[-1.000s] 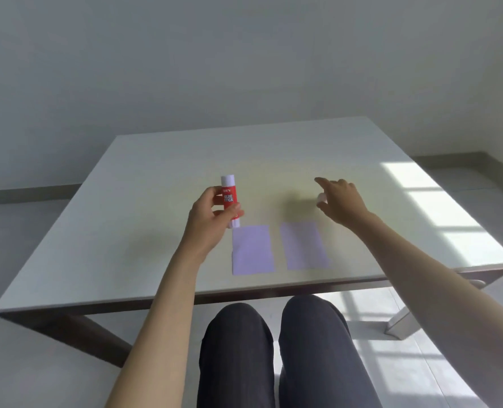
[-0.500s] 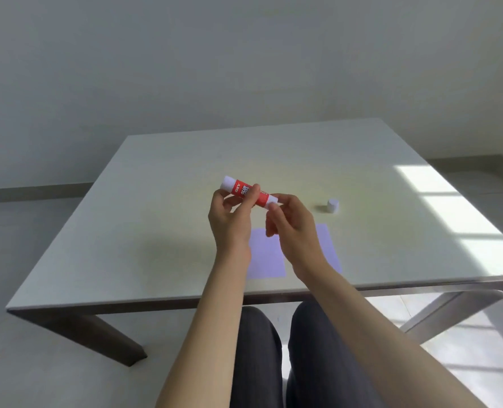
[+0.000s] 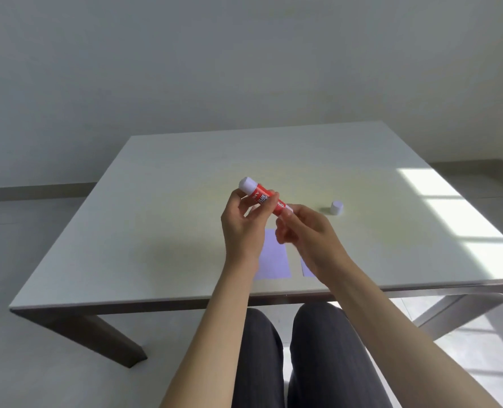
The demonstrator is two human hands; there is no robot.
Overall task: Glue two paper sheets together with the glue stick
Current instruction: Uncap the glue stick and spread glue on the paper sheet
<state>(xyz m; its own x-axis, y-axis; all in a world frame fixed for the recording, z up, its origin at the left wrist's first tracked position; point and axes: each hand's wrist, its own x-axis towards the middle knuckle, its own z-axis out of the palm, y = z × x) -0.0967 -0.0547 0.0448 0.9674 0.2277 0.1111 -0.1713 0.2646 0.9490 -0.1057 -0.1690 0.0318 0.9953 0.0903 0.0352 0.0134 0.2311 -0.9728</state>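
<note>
Both hands' fingers (image 3: 269, 205) pinching glue stick (image 3: 262, 198), midair

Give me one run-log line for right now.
left hand: holds glue stick | right hand: pinches its lower end | cap: off, on table | paper sheets: flat, apart, unglued

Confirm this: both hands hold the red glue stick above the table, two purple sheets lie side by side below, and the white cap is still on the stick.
Not quite. The head view shows the white cap standing on the table, off the glue stick. The rest holds: left hand and right hand grip it above the two purple sheets.
</note>
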